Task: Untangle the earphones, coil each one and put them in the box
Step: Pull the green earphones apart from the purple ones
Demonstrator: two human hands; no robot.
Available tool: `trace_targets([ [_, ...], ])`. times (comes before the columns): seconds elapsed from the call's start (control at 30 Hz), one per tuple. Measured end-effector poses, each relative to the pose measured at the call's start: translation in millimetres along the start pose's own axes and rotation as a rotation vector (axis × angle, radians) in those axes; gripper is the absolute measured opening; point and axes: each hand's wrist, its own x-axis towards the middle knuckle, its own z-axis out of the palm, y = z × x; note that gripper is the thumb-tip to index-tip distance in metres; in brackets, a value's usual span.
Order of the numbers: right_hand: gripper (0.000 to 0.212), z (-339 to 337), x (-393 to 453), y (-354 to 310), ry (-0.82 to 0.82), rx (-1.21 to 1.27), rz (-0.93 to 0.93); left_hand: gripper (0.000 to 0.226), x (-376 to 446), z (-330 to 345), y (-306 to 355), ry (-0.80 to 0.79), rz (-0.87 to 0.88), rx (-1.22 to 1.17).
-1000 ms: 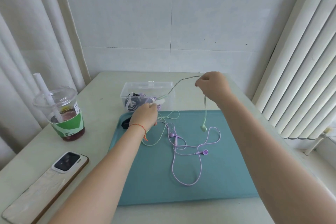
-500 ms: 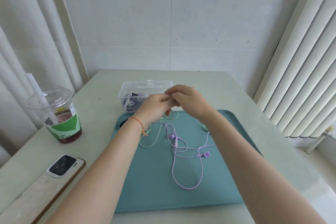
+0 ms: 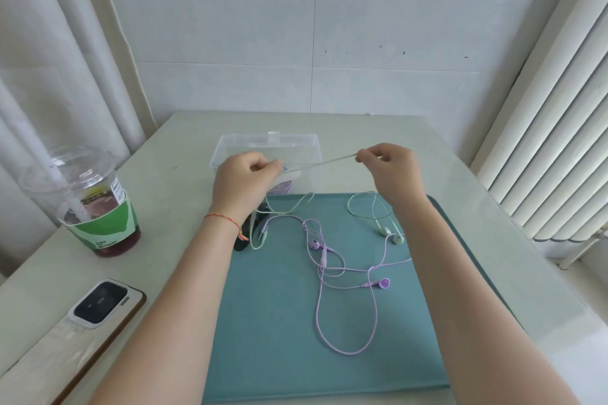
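A pale green earphone cable (image 3: 322,163) is stretched taut between my two hands above the table. My left hand (image 3: 245,186) pinches one end in front of the clear plastic box (image 3: 269,145). My right hand (image 3: 391,171) pinches the cable further along. The rest of the green cable loops down to the teal mat (image 3: 279,322), where its two green earbuds (image 3: 391,235) lie. A purple earphone (image 3: 342,273) lies loosely spread on the mat in loops. A purple coil shows inside the box behind my left hand.
A plastic cup (image 3: 95,204) of dark drink with a straw stands at the left. A phone (image 3: 98,304) lies face down at the near left. A small black object (image 3: 241,242) sits at the mat's left edge. Curtains hang left, blinds right.
My hands were together over the mat half a second ago. They have drawn apart, pulling a stretch of green cable taut; the green earbuds now lie on the mat.
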Motion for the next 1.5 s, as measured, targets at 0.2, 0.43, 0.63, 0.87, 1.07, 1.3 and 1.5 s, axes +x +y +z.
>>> trace_targets([
  [0.2,0.012,7.4,-11.2,-12.7,-0.221,0.009,-0.084,0.018,-4.5,9.2,7.6,-0.309,0.081,-0.086],
  [0.43,0.013,15.1,-16.2,-21.0,-0.289,0.046,-0.107,0.013,-23.4,17.8,31.1,-0.604,-0.112,-0.451],
  [0.63,0.017,10.5,0.4,2.9,-0.022,0.057,0.107,0.028,-10.2,-3.9,19.1,-0.534,-0.193,-0.275],
  [0.87,0.028,8.2,2.8,9.9,0.073,-0.144,0.181,0.015,-10.4,0.6,14.6,-0.447,-0.141,-0.141],
  [1.07,0.028,6.0,3.7,9.9,0.089,-0.156,0.177,0.016,-9.8,-4.2,16.0,-0.539,-0.112,-0.251],
  [1.3,0.026,2.4,1.8,13.0,0.054,-0.295,0.253,0.038,2.0,-23.2,15.1,-0.341,-0.267,-0.928],
  [1.5,0.041,15.7,-5.0,3.4,-0.147,-0.309,0.07,0.029,-8.8,-4.2,17.9,-0.435,-0.158,-0.368],
])
